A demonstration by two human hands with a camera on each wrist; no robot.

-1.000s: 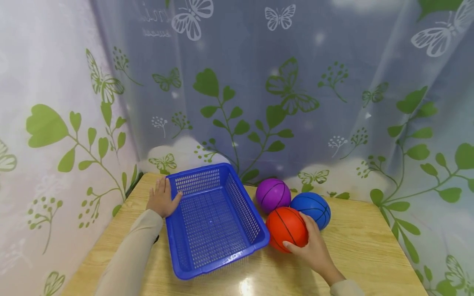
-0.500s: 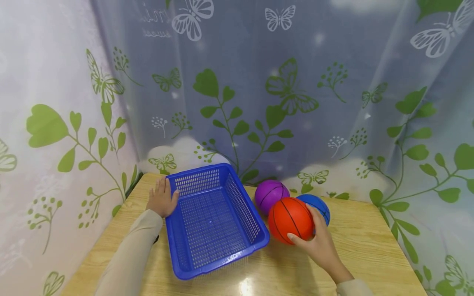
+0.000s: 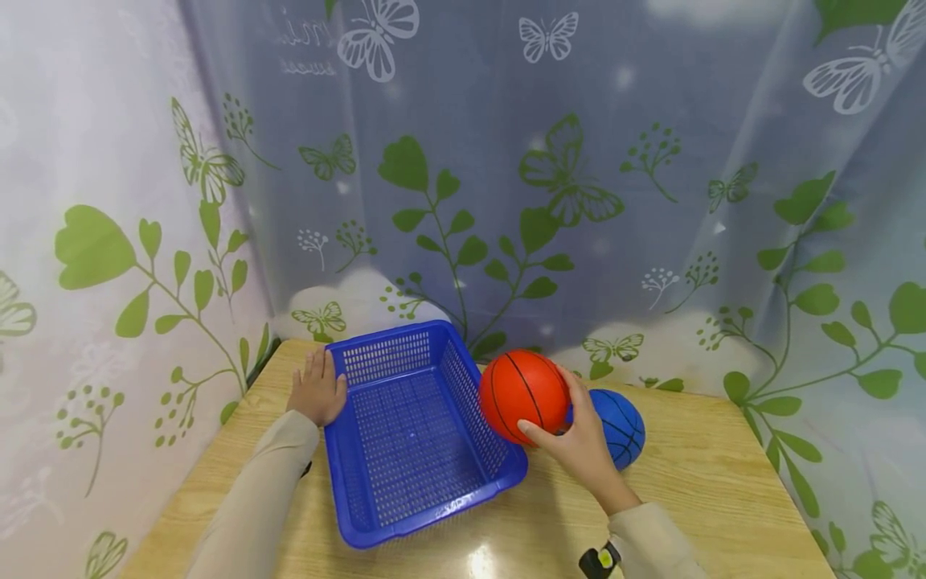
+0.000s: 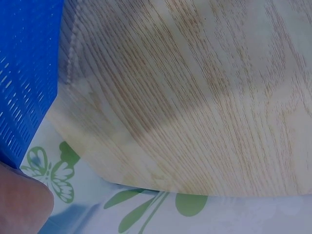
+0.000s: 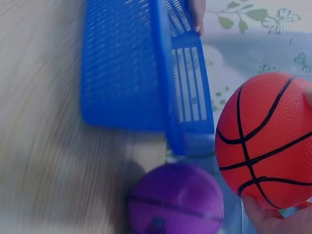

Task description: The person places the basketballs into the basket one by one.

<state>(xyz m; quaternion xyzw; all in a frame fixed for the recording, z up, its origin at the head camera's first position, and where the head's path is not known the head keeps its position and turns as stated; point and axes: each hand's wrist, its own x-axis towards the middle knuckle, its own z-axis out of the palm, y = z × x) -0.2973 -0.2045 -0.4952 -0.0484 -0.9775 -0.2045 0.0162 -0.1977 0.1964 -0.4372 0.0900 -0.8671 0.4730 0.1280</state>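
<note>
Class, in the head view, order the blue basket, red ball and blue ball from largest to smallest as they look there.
1. Blue basket, clearly largest.
2. Red ball.
3. Blue ball, partly covered by the right hand.
The held ball may be nearer the camera, so the balls' real sizes are unsure.

Pale lettering (image 3: 309,69) is running mirror-reversed across the curtain (image 3: 477,104): its lower line is apparently spelling "sweet", while the upper is looking too faint to read. Along the blue basket's front rim (image 3: 427,518), small characters (image 3: 452,508) are showing, illegible.
</note>
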